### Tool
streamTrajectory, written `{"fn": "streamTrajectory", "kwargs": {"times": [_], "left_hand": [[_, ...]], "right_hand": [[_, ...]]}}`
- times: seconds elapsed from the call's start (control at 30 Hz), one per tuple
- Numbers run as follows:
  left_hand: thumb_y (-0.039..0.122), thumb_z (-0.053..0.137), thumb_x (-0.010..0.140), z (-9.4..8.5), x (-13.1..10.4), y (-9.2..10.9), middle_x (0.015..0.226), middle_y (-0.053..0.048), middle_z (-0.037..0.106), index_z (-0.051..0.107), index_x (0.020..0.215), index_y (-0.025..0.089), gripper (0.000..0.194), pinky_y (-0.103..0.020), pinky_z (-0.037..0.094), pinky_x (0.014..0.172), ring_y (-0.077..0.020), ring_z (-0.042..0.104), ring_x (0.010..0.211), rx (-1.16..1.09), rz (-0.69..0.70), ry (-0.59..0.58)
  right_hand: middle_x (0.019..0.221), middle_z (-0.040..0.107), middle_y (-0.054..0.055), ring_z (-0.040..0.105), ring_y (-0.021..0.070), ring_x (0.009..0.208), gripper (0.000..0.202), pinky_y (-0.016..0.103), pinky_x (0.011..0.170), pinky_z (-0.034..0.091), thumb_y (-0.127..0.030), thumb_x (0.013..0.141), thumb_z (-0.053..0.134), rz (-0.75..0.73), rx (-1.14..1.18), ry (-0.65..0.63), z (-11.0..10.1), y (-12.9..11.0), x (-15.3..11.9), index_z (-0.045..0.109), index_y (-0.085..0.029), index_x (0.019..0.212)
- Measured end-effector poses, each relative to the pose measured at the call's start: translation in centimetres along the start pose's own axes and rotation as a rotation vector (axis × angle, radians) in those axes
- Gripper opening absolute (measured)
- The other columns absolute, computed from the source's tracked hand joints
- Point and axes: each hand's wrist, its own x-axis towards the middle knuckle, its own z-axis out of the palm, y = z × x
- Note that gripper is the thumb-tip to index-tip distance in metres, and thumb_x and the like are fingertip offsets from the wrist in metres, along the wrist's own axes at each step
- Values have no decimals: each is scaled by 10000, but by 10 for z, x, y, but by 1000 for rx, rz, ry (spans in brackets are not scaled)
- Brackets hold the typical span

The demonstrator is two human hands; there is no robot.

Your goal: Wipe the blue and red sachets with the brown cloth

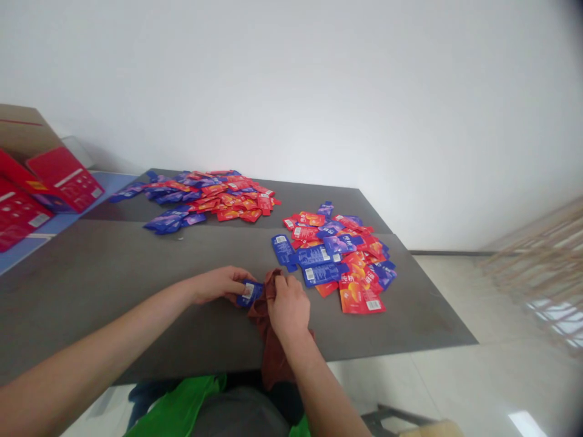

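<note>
At the table's [204, 340] near edge, the person's green clothing [182, 406] shows below. Just inside that edge, around its middle, the left hand [223, 284] pinches one end of a small blue pouch [248, 292], and the right hand [290, 306] is closed on a brown cloth [273, 355] that meets the pouch's other end and hangs over the edge. The left grip probably steadies the pouch while the cloth bears on it. A pale panel on the pouch is too small to read.

Toward the right edge lies a spread of flat red and blue pouches [359, 297]. Some show barcodes and fine print, others fruit-like pictures with large Chinese characters, not surely legible; no brand can be made out. Near the far left corner sits a denser heap of pouches [214, 197]. The gap between the groups perhaps keeps them from mixing.

Beyond the left edge, red cartons [66, 176] stand on a blue surface [64, 223]; they carry pale print and white label patches, unreadable here.
</note>
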Motion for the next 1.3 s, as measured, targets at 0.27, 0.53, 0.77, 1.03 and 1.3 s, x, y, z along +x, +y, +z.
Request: {"fn": "streamTrajectory", "kwargs": {"times": [0.27,0.53,0.77,1.03,1.3], "left_hand": [[315,755,712,11,-11,1,913,-47,743,695,1040,150,372,-242,526,641,-176,677,774,-38,-46,83],[420,741,775,19,-32,-12,865,-62,742,699,983,149,344,-232,546,608,-168,677,734,-26,-72,63],[468,708,797,30,-25,-10,738,-55,728,669,935,135,362,-217,497,512,-156,662,586,95,-116,142],[448,690,787,32,-27,-17,752,-35,715,671,925,148,330,-238,514,535,-166,663,619,121,-37,171],[417,653,759,40,-22,-16,713,-28,702,644,923,164,301,-240,487,461,-188,660,581,241,-39,285]], "right_hand": [[989,585,51,542,227,948,148,325,770,432,-246,888,630,42,18,52,2,2,-6,574,-235,1025],[1009,587,55,536,228,958,186,332,775,427,-207,858,639,43,38,38,0,3,-7,577,-238,1031],[1023,595,55,541,234,962,189,331,770,430,-230,871,629,60,60,42,3,4,-6,579,-239,1053],[1036,610,46,551,203,962,159,299,770,417,-362,1001,492,-35,199,88,-11,-9,-12,605,-250,1013],[963,606,34,564,196,884,84,283,667,387,-289,967,540,-96,37,-58,-13,10,-12,610,-246,953]]}}
